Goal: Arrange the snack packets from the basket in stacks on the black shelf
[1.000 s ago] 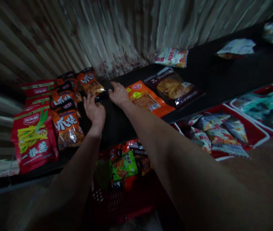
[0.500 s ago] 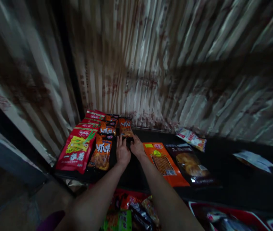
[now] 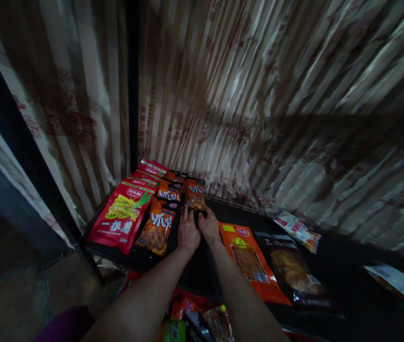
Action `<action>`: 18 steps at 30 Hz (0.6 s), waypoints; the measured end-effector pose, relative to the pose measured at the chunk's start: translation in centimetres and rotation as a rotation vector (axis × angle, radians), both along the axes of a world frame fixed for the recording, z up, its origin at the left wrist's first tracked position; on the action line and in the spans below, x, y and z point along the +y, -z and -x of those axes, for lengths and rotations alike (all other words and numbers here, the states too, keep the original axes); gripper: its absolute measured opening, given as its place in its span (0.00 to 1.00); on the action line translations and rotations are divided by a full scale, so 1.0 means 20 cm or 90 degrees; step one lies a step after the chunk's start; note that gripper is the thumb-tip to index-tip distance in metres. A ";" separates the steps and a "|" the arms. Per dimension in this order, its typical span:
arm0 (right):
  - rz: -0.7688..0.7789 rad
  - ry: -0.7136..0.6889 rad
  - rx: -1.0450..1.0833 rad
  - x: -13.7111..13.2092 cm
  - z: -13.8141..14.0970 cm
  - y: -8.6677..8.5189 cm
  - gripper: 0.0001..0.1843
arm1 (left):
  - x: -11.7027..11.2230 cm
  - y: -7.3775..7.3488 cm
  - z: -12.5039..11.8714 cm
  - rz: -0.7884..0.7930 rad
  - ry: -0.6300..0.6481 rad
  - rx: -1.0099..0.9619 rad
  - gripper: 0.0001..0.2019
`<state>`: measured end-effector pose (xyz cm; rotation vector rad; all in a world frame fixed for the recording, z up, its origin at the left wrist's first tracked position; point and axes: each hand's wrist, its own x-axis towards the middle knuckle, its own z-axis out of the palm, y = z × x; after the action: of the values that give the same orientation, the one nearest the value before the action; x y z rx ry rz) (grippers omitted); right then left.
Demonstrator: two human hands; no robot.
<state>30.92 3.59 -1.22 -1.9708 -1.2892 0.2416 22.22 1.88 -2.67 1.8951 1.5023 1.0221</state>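
Observation:
A small orange-and-black snack bag (image 3: 194, 194) lies near the back of the black shelf (image 3: 202, 275). At its lower edge is my left hand (image 3: 189, 232), palm down with fingers stretched out toward the bag. My right hand (image 3: 209, 227) has bent fingers at the bag's lower right corner, seemingly pinching it; the fingertips are partly hidden. More orange snack bags (image 3: 155, 225) of the same kind form an overlapping row just left of my left hand. Beyond that row are red snack bags (image 3: 125, 216), also overlapping.
Right of my forearms lie a flat orange packet (image 3: 246, 259), a dark brown packet (image 3: 294, 270) and a white-and-orange packet (image 3: 297, 229). A pale packet (image 3: 397, 282) is farther right. Loose packets (image 3: 196, 316) sit below the shelf edge. A wrinkled sheet (image 3: 240, 95) covers the back.
The view has shifted, so the shelf's items appear farther right and the bin below shows less. My hands stay at the lower edge of the same orange snack bag.

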 end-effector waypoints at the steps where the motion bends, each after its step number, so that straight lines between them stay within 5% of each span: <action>1: 0.004 0.001 -0.005 0.00 0.00 0.00 0.25 | 0.00 0.00 0.00 0.006 0.002 -0.001 0.22; 10: -0.070 -0.001 -0.038 0.01 -0.02 0.05 0.24 | 0.00 0.01 0.00 -0.008 -0.001 -0.057 0.21; 14: -0.144 -0.054 -0.039 0.02 0.05 -0.02 0.24 | 0.00 0.00 0.01 -0.010 -0.017 -0.135 0.20; 18: -0.119 -0.088 0.072 0.07 0.10 -0.13 0.24 | -0.06 -0.11 0.04 -0.028 -0.015 -0.218 0.21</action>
<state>28.94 5.04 1.40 -1.6900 -1.3265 0.2842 21.47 0.69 -0.48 1.6321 1.3137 1.3231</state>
